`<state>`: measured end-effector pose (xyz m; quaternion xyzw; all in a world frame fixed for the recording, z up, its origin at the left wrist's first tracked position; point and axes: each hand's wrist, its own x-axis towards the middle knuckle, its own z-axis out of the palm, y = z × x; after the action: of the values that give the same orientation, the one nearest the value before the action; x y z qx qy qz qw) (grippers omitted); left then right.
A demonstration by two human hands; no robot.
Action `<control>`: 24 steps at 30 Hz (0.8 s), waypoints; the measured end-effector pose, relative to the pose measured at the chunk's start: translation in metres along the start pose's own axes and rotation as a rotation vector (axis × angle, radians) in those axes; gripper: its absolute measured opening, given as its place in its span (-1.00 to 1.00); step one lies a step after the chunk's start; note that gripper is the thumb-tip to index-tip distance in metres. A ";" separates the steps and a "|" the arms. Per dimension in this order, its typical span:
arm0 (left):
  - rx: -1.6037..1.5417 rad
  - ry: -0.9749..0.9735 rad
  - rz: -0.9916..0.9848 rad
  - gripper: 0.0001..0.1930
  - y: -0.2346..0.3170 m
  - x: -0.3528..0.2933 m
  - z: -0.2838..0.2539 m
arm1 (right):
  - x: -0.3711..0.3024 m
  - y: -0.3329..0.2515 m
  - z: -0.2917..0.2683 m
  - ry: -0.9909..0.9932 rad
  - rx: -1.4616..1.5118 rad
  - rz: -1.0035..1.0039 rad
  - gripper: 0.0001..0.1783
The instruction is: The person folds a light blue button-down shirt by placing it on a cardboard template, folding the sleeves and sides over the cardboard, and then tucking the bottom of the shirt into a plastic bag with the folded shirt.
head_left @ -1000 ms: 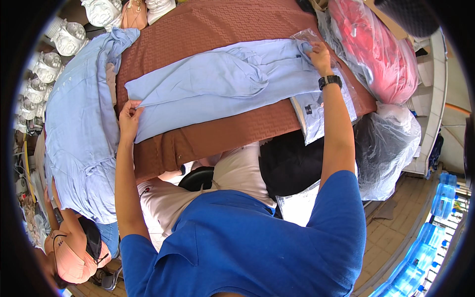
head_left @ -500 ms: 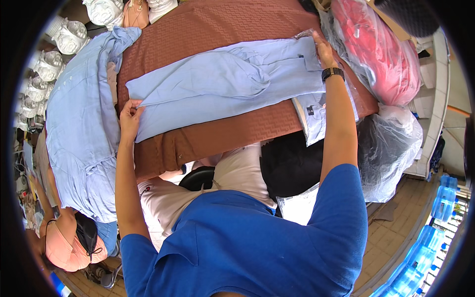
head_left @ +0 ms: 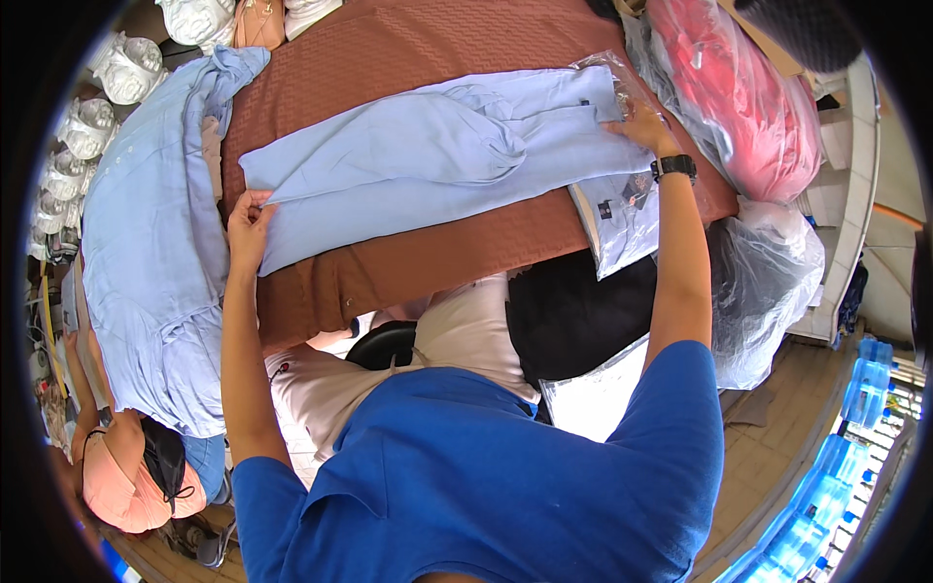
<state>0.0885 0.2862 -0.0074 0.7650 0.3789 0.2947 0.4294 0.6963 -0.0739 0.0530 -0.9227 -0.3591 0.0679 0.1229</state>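
Note:
A long light blue folded garment (head_left: pixel 389 155) lies across a brown cloth-covered table, with a small dark label near its right end. My left hand (head_left: pixel 250 225) pinches the near-left edge of it between thumb and fingers. At the other end my right hand (head_left: pixel 641 126), wearing a black watch, rests with fingers spread, its fingertips touching the garment's right end. Just under that hand is a clear plastic-packed garment (head_left: pixel 614 228) with a dark label and a tag, hanging partly over the table's near edge.
More light blue garments (head_left: pixel 155 233) are heaped at the left. White wrapped bundles (head_left: pixel 126 68) line the far left. Red goods in clear plastic (head_left: pixel 743 107) and a clear plastic bag (head_left: pixel 768 291) stand at the right. Another person (head_left: pixel 146 476) is at lower left.
My right hand has come down from the garment's far right corner toward me along its right end. My left hand keeps its pinch on the left edge.

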 end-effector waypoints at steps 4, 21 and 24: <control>0.038 -0.013 -0.004 -0.81 0.007 0.002 0.000 | 0.009 0.001 0.010 0.074 0.027 0.125 -0.19; 0.260 -0.202 0.820 -0.63 0.191 0.020 0.200 | -0.004 -0.024 -0.004 0.296 0.142 -0.085 -0.41; 0.299 -0.259 0.814 -0.59 0.195 0.024 0.273 | -0.010 -0.034 -0.009 0.264 0.160 -0.095 -0.43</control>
<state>0.3770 0.1211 0.0426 0.9360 0.0287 0.2833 0.2071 0.6684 -0.0581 0.0718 -0.8928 -0.3765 -0.0317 0.2452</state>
